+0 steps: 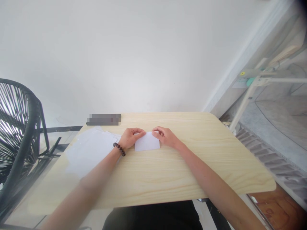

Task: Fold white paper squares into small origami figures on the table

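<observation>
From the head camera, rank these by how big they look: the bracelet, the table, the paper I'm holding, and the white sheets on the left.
1. Table
2. White sheets
3. Held paper
4. Bracelet

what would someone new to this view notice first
Probably the small white sheet in mid-picture, held at its far edge by the left hand and right hand. Next, the dark bracelet just behind the left hand and the white papers to its left. A dark chair stands far left.

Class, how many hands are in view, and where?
2: the left hand at the upper left of the small white paper, the right hand at its upper right. None seems hidden.
</observation>
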Motion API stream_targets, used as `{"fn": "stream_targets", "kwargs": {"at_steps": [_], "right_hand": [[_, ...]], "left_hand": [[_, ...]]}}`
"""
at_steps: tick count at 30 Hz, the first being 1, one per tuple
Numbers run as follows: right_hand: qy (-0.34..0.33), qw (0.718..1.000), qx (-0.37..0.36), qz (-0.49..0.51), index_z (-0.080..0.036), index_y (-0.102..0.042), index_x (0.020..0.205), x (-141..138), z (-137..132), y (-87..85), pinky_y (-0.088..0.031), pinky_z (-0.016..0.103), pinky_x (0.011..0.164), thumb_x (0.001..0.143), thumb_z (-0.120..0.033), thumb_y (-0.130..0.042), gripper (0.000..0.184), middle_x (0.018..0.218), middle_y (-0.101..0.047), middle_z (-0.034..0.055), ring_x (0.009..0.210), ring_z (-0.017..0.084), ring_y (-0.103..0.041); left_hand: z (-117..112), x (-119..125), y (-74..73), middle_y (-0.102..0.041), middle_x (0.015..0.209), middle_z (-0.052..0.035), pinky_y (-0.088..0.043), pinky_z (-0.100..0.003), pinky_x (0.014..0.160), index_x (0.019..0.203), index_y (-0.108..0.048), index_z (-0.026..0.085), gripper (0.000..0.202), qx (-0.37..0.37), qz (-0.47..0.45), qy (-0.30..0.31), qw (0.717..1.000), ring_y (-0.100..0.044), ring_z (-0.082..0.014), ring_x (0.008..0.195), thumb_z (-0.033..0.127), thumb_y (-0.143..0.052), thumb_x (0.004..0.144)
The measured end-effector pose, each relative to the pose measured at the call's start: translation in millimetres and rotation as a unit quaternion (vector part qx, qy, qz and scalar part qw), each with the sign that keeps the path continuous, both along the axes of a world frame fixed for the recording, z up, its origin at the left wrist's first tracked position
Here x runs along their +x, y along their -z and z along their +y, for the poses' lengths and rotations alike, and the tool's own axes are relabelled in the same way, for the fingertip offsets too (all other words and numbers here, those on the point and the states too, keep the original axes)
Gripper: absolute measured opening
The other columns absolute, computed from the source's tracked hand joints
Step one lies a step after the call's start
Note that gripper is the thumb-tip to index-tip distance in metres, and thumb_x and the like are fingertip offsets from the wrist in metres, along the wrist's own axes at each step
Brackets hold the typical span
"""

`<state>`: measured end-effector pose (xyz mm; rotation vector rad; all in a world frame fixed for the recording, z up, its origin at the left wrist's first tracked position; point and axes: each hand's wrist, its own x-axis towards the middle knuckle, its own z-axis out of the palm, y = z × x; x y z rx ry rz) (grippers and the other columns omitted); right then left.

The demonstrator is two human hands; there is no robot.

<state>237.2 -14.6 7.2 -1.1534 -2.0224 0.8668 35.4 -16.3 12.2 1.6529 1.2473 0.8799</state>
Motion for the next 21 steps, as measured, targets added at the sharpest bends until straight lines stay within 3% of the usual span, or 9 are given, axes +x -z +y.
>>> {"fn": "stream_targets", "kwargs": {"at_steps": [4, 10, 21], "right_hand": [[0.004, 0.999, 0.041, -0.017, -0.017, -0.06, 0.081, -14.6, -5.0, 5.7, -0.033, 0.019, 0.052, 0.08, -0.035, -0.042, 0.025, 0.072, -0.06, 0.0002, 0.06, 0.009, -0.049], [-0.02, 0.997, 0.077, -0.002, -0.017, -0.061, 0.08, -14.5, -7.1, 2.0, -0.033, 0.018, 0.054, 0.081, -0.031, -0.04, 0.025, 0.075, -0.062, 0.0, 0.066, 0.009, -0.052], [-0.008, 0.998, 0.064, -0.014, -0.016, -0.062, 0.075, 20.0, 1.9, -3.9, -0.033, 0.019, 0.054, 0.08, -0.033, -0.041, 0.027, 0.075, -0.062, 0.0008, 0.064, 0.01, -0.051]], "left_hand": [[-2.1, 3.9, 1.3, -0.064, 0.079, -0.0051, -0.043, -0.025, 0.062, 0.077, -0.063, 0.013, 0.034, 0.037, 0.017, 0.01, 0.999, -0.057, -0.0172, 0.073, 0.044, -0.054, 0.068], [-6.4, 6.4, -1.2, -0.064, 0.078, -0.0058, -0.044, -0.025, 0.063, 0.077, -0.061, 0.012, 0.03, 0.057, 0.038, 0.016, 0.998, -0.057, -0.0173, 0.073, 0.04, -0.051, 0.069], [-4.0, -5.6, -6.7, -0.067, 0.071, -0.0035, -0.045, -0.025, 0.064, 0.076, -0.064, 0.015, 0.03, 0.017, 0.075, -0.01, 0.997, -0.06, -0.0177, 0.069, 0.041, -0.053, 0.067]]}}
